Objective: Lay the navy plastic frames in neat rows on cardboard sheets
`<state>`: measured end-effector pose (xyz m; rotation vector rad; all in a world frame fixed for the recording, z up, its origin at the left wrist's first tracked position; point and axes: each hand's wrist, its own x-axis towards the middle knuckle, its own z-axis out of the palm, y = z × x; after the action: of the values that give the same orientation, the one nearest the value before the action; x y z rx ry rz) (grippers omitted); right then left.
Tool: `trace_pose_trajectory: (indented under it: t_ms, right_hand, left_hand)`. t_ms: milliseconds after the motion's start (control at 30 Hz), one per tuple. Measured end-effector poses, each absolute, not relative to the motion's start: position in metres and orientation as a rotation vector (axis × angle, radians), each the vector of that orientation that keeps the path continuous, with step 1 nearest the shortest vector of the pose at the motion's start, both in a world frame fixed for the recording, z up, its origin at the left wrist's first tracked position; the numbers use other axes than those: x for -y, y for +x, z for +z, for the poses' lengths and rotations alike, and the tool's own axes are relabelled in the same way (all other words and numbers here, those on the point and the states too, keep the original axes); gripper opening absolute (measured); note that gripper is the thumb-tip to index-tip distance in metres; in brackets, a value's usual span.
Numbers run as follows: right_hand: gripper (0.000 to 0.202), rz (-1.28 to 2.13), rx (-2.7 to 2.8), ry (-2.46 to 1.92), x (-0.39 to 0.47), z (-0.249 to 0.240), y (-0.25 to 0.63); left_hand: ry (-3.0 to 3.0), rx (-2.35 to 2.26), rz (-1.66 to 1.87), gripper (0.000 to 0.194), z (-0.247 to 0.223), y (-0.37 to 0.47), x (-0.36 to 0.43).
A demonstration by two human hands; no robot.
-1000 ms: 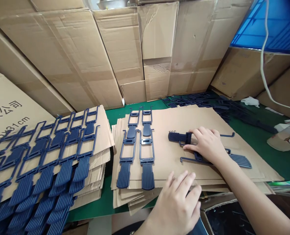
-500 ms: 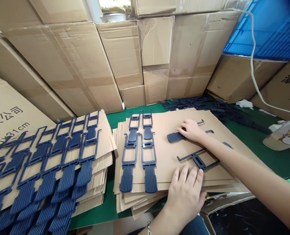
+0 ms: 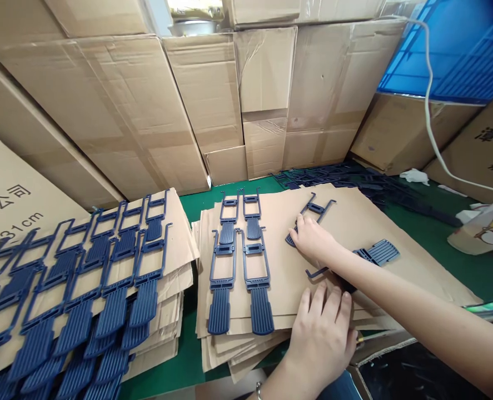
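Note:
My right hand (image 3: 312, 236) reaches across the cardboard stack (image 3: 279, 289), its fingers closed on a dark blue plastic bracket (image 3: 315, 209) with a hooked open frame and a ribbed paddle, which the hand partly covers. Under my right forearm lies a second bracket (image 3: 386, 253), partly hidden. My left hand (image 3: 321, 330) rests at the near edge of the stack, fingers stretched out and holding nothing. To its left, several matching brackets (image 3: 262, 308) lie in two rows on the same cardboard, paddles towards me.
On the left, another cardboard stack (image 3: 169, 303) carries overlapping rows of brackets. Loose dark blue parts (image 3: 379, 186) are heaped at the back right of the green table (image 3: 454, 222). Cardboard boxes (image 3: 204, 94) wall the back. A box (image 3: 367, 366) sits low in front; a white cable (image 3: 428, 111) hangs right.
My right hand has turned the bracket so its hooked end points to the back. The hand has moved slightly left and nearer to me. My left hand stays at the cardboard edge.

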<state>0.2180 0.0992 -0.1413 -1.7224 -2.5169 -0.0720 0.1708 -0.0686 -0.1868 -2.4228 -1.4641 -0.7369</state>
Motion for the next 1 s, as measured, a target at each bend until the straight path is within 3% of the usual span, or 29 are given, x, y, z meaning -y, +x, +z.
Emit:
trace_pose_trajectory:
  t_ms: [433,1000]
  right_hand:
    - [0.057,0.292,2.69,-1.332,-0.161,-0.149,0.203]
    - [0.057,0.358,2.754,-1.155,-0.16,-0.148,0.197]
  left_hand:
    - [-2.4,1.444,-0.692,0.047,-0.187,0.171,0.07]
    - [-2.36,1.42,-0.682,0.046,-0.187,0.17,0.07]
